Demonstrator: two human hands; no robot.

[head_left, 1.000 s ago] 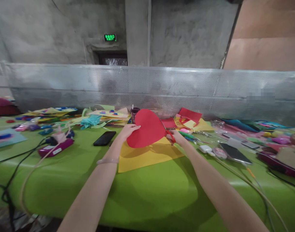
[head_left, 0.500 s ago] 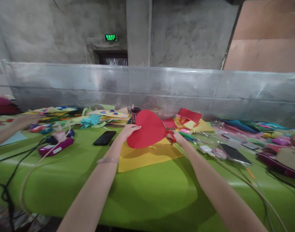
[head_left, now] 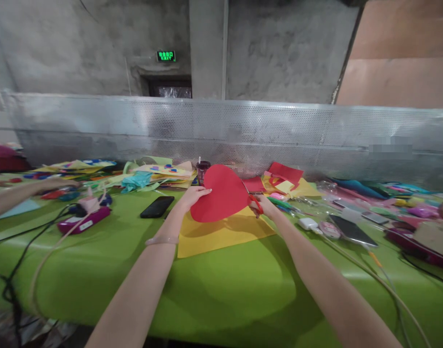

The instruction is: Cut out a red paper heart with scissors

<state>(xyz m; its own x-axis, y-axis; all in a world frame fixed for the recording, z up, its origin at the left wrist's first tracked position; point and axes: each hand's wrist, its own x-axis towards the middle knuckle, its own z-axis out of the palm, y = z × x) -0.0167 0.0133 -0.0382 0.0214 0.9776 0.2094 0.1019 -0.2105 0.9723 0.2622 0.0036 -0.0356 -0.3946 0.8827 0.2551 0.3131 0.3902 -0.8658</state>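
A red paper heart (head_left: pixel 221 195) is held up above a yellow sheet of paper (head_left: pixel 214 239) on the green-covered table (head_left: pixel 236 285). My left hand (head_left: pixel 193 197) pinches its left edge, thumb on the near face. My right hand (head_left: pixel 264 207) is closed round the red handles of a pair of scissors (head_left: pixel 256 204). The scissor blades lie along the heart's right edge, mostly hidden behind the paper. Whether they touch the paper I cannot tell.
Left of the yellow sheet lies a black phone (head_left: pixel 157 207). A dark cup (head_left: pixel 203 170) with a straw stands behind the heart. A purple power strip (head_left: pixel 84 220) with cables lies left, near a co-worker's arm (head_left: pixel 29 191). Red paper scraps (head_left: pixel 285 175) and another phone (head_left: pixel 353 231) lie right.
The scissors and my right hand have shifted very slightly at the heart's edge. The heart stays nearly still. At the left, the co-worker's hand has moved to the right.
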